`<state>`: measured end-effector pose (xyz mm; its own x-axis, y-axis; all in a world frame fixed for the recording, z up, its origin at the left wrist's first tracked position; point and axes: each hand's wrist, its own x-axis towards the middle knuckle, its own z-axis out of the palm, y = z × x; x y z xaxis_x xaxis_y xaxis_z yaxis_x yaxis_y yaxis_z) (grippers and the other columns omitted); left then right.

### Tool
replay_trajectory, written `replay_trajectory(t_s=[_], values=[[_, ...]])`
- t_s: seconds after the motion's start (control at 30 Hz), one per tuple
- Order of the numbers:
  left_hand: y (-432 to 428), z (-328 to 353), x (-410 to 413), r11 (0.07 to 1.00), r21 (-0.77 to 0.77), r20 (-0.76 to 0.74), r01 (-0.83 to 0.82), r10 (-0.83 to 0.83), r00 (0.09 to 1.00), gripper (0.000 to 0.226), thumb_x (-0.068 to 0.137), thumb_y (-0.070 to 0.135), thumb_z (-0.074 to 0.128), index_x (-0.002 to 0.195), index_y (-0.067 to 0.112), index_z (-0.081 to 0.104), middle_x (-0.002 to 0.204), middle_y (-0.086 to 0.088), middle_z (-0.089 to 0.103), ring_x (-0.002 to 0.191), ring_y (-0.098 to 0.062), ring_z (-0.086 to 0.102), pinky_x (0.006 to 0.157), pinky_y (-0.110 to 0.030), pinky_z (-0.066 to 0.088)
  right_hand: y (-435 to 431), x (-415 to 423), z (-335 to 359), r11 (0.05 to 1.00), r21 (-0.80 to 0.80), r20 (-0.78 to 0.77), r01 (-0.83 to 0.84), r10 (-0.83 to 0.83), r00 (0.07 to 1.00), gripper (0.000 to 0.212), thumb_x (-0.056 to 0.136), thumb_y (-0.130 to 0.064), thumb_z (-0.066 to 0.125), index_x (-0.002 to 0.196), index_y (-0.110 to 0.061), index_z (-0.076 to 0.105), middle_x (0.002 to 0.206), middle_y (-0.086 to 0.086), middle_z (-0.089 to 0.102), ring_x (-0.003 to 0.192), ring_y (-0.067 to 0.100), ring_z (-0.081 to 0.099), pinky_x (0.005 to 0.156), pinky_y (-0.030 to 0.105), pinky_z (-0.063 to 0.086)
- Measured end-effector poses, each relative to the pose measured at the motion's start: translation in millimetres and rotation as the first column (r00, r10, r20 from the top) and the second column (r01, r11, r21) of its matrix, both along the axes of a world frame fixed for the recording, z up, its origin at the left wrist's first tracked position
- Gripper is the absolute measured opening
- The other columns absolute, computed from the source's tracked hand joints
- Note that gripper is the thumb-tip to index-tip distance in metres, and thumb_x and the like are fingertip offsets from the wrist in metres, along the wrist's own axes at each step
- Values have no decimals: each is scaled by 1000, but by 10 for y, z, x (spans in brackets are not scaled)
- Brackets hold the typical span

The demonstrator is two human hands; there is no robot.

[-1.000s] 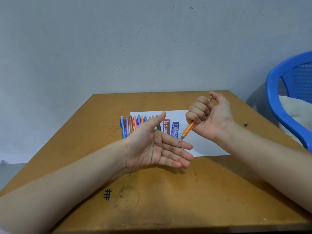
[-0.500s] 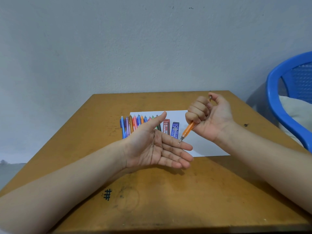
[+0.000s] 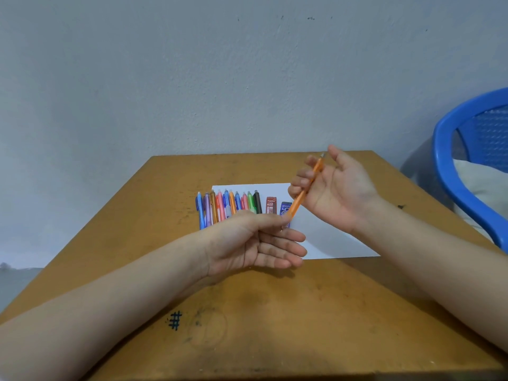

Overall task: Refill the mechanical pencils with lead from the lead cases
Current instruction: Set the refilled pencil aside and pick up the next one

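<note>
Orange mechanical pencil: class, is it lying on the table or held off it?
Held off it, tilted: right hand curls round the orange mechanical pencil, left hand pinches its lower tip.

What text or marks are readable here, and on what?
"2B": on the red lead case; the brand word above it looks like "Faster", but it is blurred.
"#": inked on the table.
Large print on the blue lead case: partly behind the orange pencil, unreadable.
On the pencils in the row: nothing legible.
</note>
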<state>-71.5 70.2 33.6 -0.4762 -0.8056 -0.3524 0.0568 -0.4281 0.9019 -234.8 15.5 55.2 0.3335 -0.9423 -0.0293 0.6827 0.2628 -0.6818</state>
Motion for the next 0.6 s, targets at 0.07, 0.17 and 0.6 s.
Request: replay_trajectory(t_s=[0.07, 0.17, 0.6], values=[[-15, -9, 3, 999, -11, -8, -40, 40, 999, 31, 86, 23, 57, 80, -2, 74, 79, -20, 71, 65, -25, 71, 58, -25, 59, 38, 12, 46, 997, -70, -201, 12, -26, 979, 25, 98, -29, 38, 90, -9, 50, 67, 8, 46, 60, 20, 46, 64, 30, 42], [-24, -3, 8, 997, -21, -24, -74, 73, 997, 32, 80, 26, 60, 88, -3, 71, 80, -20, 71, 67, -25, 72, 60, -25, 59, 102, 18, 74, 977, -208, -516, -47, -69, 854, 21, 95, -5, 45, 113, -6, 55, 79, 11, 58, 69, 21, 53, 71, 30, 45], [-180, -134, 178, 455, -889, 348, 51, 599, 721, 21, 92, 18, 58, 110, 21, 70, 98, 17, 67, 98, 4, 60, 83, -5, 42, -116, -294, 216, 933, -359, -781, 4, -303, 547, 28, 82, 0, 66, 110, 0, 63, 67, 7, 54, 53, 13, 54, 63, 25, 53]])
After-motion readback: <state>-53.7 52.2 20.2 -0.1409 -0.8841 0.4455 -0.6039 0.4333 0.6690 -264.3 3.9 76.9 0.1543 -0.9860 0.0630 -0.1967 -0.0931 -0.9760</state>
